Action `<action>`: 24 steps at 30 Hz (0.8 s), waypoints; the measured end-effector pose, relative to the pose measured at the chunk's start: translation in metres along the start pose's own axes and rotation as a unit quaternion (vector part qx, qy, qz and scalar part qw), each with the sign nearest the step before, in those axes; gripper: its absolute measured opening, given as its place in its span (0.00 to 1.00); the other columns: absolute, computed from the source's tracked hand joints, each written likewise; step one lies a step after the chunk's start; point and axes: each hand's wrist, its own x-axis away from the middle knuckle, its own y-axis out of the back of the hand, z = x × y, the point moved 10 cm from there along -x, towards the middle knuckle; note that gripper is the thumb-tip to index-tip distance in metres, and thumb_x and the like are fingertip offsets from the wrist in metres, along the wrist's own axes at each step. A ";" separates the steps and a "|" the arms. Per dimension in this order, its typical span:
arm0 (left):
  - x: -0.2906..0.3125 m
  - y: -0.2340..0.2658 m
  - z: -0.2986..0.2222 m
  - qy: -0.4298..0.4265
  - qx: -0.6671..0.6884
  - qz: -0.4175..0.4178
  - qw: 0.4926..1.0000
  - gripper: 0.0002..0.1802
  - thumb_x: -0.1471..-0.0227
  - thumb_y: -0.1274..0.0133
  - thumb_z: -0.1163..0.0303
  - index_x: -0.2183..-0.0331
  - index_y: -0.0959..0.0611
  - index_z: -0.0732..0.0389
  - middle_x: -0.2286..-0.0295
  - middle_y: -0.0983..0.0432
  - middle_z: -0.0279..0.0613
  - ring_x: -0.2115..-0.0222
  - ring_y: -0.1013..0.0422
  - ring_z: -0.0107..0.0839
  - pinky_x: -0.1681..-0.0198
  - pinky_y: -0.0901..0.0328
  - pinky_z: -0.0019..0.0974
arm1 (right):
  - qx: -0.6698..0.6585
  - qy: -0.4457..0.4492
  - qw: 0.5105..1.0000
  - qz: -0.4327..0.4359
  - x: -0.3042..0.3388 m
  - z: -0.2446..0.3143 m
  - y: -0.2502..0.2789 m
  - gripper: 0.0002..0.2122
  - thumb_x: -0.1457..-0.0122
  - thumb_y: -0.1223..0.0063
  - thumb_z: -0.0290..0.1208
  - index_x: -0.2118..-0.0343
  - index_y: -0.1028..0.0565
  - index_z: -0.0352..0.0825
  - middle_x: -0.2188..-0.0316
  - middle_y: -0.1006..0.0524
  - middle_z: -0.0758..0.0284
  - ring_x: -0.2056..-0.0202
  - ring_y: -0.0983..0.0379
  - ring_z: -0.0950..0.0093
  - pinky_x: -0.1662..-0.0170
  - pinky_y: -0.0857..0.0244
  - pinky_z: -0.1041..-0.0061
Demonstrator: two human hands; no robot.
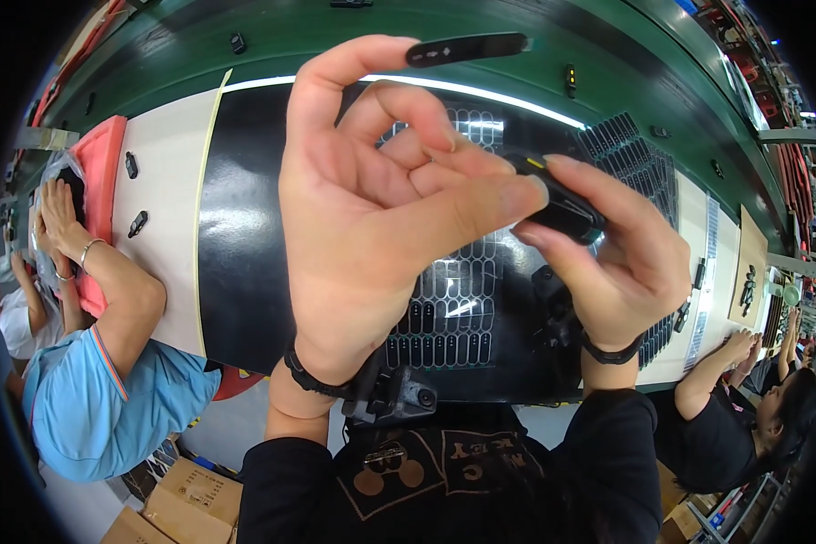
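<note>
From where I stand, the right hand (639, 245) has thumb and fingers clamped on a small rounded black device (568, 210), right of centre. The left hand (354, 213) touches its end with the thumb; I can't tell whether it pinches. A glossy black round-ended strip (470, 49) meets the left index fingertip, top centre.

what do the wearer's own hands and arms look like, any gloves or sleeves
No gloves: the left hand and right hand are bare. Black sleeves end partway down the forearms. Each wrist wears a black band; at the left one sits a dark, boxy device with a round lens-like front.
</note>
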 end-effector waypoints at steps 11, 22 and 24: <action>0.005 -0.006 -0.012 -0.018 -0.113 -0.001 0.993 0.38 0.71 0.51 0.93 0.54 0.42 0.63 0.74 0.42 0.37 0.76 0.36 0.25 0.71 0.33 0.27 | 0.062 0.001 0.998 0.016 -0.003 0.013 -0.001 0.17 0.66 0.41 0.16 0.68 0.30 0.21 0.70 0.26 0.56 0.68 0.29 0.71 0.63 0.36 0.79; 0.010 -0.009 -0.022 -0.054 -0.189 -0.018 0.980 0.39 0.72 0.49 0.93 0.54 0.43 0.64 0.72 0.41 0.40 0.75 0.32 0.28 0.71 0.32 0.26 | 0.121 -0.002 0.993 0.004 -0.003 0.020 0.001 0.15 0.67 0.40 0.17 0.71 0.29 0.23 0.71 0.26 0.58 0.70 0.28 0.72 0.65 0.35 0.80; 0.010 -0.009 -0.022 -0.075 -0.196 -0.007 0.978 0.38 0.71 0.48 0.91 0.55 0.42 0.64 0.72 0.40 0.39 0.75 0.32 0.27 0.72 0.32 0.25 | 0.125 -0.004 0.992 0.007 -0.004 0.022 0.001 0.15 0.67 0.40 0.17 0.71 0.29 0.23 0.71 0.26 0.58 0.70 0.28 0.72 0.65 0.35 0.80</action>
